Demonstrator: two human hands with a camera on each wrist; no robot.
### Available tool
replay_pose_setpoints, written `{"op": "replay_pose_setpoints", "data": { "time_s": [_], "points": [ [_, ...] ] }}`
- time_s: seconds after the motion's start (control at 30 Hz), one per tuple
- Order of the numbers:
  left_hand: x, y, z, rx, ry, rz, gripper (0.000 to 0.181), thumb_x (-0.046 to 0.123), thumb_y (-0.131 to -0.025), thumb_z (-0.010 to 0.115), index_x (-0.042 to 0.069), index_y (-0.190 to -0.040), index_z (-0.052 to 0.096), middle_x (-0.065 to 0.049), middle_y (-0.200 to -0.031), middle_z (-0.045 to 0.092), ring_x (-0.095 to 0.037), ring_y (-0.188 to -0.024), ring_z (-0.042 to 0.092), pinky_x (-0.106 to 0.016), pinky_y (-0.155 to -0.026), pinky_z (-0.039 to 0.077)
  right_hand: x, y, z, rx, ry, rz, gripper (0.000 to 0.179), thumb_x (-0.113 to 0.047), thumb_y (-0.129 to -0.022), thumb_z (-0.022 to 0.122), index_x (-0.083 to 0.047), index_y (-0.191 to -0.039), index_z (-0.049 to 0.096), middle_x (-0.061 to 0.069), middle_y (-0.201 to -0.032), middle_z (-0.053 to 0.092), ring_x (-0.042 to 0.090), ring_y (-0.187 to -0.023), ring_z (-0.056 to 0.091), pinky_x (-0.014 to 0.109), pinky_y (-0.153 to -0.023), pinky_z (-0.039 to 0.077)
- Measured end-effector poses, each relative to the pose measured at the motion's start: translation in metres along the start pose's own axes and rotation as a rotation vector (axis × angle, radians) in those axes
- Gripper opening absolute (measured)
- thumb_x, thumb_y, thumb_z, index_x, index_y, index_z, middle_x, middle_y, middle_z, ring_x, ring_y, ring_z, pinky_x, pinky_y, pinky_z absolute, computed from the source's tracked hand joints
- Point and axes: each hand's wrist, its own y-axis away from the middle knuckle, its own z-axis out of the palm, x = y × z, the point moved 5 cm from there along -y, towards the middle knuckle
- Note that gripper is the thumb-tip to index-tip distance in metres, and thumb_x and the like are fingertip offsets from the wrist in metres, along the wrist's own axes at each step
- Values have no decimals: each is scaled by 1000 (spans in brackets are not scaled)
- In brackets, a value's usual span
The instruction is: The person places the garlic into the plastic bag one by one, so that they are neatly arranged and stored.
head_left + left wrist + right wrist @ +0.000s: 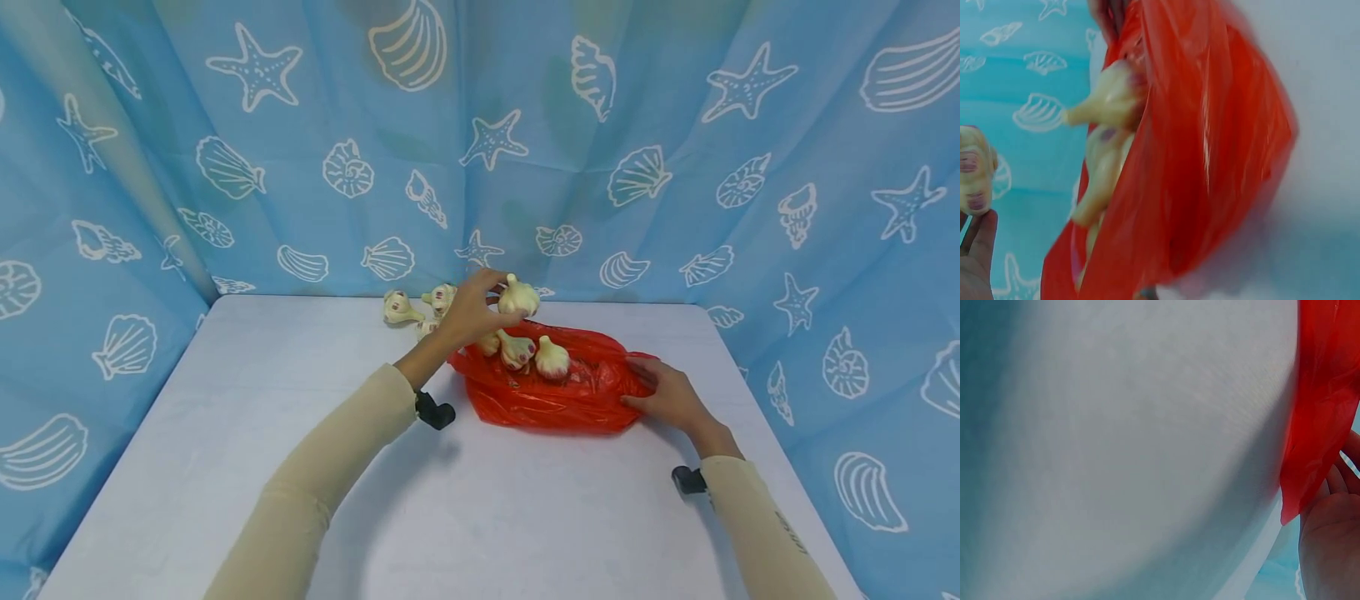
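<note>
My left hand (472, 310) holds up a garlic bulb (519, 297) just above the far rim of a red plastic bag (592, 400). The same bulb (974, 172) shows at the left edge of the left wrist view, against the fingers. Several bulbs lie in the bag's mouth, among them a whitish one (552, 358) and a purple-marked one (516, 350). At the bag's right end my right hand (670, 396) pinches the plastic between thumb and fingers. In the right wrist view that hand (1335, 540) is partly cut off by the frame edge.
Left of the bag, near the table's far edge, lie several more garlic bulbs (400, 307), partly behind my left hand. The white table (300, 367) ends at a blue curtain (300, 167) with shell prints. A small black device sits on each wrist.
</note>
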Motion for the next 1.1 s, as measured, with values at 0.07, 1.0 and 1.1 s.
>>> {"op": "replay_pose_setpoints", "data": {
  "time_s": [0.07, 1.0, 1.1],
  "points": [
    [1, -3, 9, -16, 17, 14, 55, 25, -79, 80, 4, -125, 58, -9, -120, 55, -21, -107, 59, -35, -92, 52, 0, 0, 0, 1, -4, 1, 89, -27, -73, 87, -12, -147, 40, 15, -144, 45, 39, -130, 43, 48, -89, 51],
    [31, -9, 128, -202, -151, 134, 51, 31, -80, 76, 14, -125, 59, 1, -123, 53, -9, -106, 53, -16, -87, 45, -2, -1, -5, -20, 24, -36, 85, -26, -76, 85, -9, -146, 41, 18, -142, 48, 39, -129, 44, 52, -93, 49],
    [27, -9, 139, -242, -201, 100, 53, 34, -81, 76, 15, -127, 57, 4, -123, 53, -7, -105, 52, -17, -88, 44, -2, 1, -5, -14, 12, -39, 83, -25, -76, 84, -8, -145, 42, 18, -141, 48, 40, -129, 44, 53, -95, 47]
  ]
}}
